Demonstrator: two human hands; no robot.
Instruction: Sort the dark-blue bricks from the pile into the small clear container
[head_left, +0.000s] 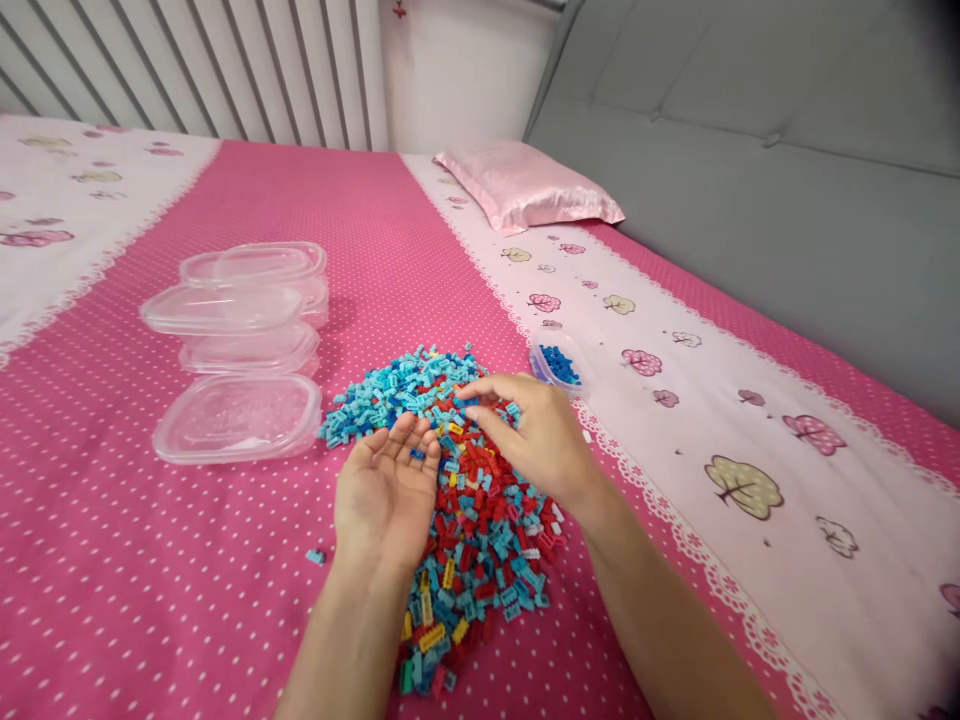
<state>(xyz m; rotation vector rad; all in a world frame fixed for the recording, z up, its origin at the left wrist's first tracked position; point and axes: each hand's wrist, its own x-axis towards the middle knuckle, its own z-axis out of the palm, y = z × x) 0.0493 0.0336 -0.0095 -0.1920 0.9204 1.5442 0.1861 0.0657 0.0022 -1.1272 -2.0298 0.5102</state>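
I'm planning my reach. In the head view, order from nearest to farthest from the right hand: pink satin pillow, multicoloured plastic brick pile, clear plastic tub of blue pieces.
1. Multicoloured plastic brick pile: below and left of the right hand.
2. Clear plastic tub: just beyond the hand.
3. Pink satin pillow: far beyond the tub.

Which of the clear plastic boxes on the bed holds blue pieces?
The box right of the colourful heap, beyond the right hand; blue pieces show inside. The other boxes stand left of the heap.
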